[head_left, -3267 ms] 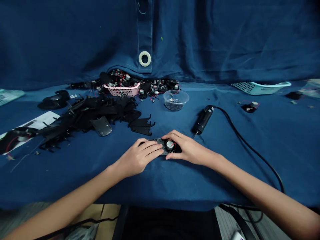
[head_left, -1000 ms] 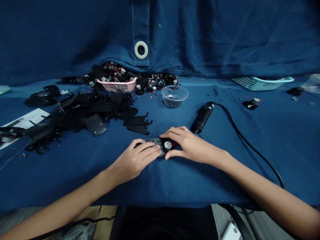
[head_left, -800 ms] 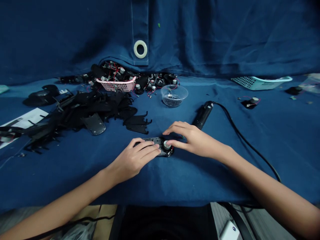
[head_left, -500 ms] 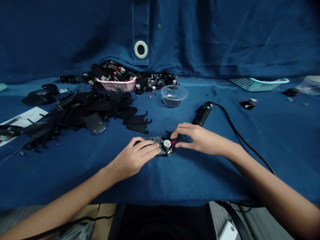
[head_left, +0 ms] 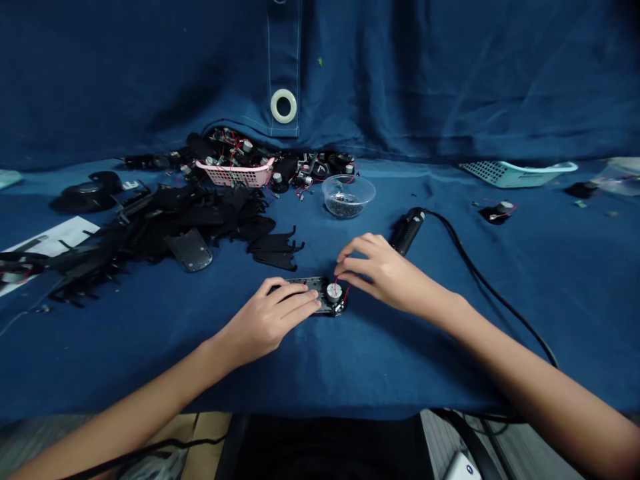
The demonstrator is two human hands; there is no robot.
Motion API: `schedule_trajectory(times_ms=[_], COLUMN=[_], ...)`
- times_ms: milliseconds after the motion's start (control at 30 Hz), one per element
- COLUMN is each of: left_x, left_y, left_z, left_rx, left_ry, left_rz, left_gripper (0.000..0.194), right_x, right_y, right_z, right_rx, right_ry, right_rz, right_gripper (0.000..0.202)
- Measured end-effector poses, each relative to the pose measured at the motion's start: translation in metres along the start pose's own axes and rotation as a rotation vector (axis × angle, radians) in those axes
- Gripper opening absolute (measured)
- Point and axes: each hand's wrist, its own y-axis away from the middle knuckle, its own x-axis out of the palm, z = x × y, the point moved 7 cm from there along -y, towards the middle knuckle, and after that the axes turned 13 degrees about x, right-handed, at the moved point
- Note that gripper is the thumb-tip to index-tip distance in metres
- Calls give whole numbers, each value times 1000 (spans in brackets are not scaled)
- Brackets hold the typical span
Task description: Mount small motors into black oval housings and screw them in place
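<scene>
My left hand [head_left: 273, 315] lies over a black plastic housing [head_left: 321, 285], its fingers on the top and the thumb at the far edge, holding it on the blue cloth. A small round silver motor [head_left: 334, 292] sits at the housing's right end. Red wire [head_left: 347, 292] runs up from beside the motor. Just above it, my right hand [head_left: 381, 270] is closed in a pinch, thumb and fingertips on the wire. Behind the right hand lies a black corded power screwdriver [head_left: 407, 230], partly covered by the hand.
A clear bowl of small dark screws [head_left: 349, 197] stands behind my hands. To the left lies a heap of black plastic parts [head_left: 195, 217]. A pink basket [head_left: 235, 175] holds wired motor parts; a turquoise basket [head_left: 525, 175] stands back right. The screwdriver's cord [head_left: 480, 277] crosses the right side.
My right hand has moved slightly up and left, its fingers going from apart to pinched on the red wire, which is now lifted over the motor. My left hand keeps its hold.
</scene>
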Motion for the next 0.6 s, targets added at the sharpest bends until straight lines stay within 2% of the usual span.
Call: schedule_trajectory(times_ms=[133, 300, 467, 600], left_x=[1, 1, 1, 1], left_y=[1, 0, 0, 1], left_z=[0, 1, 1, 2], left_rx=[0, -8, -12, -18], left_ry=[5, 17, 17, 24], left_rz=[-4, -10, 3, 4], left_gripper=[36, 35, 37, 36], right_x=[10, -1, 13, 26], right_y=[0, 9, 14, 14], right_z=[-2, 2, 21, 23], right_rx=[-5, 40, 16, 52], right_ry=[-21, -179, -244, -247], right_rz=[34, -47, 88, 146], right_gripper=[26, 42, 50, 46])
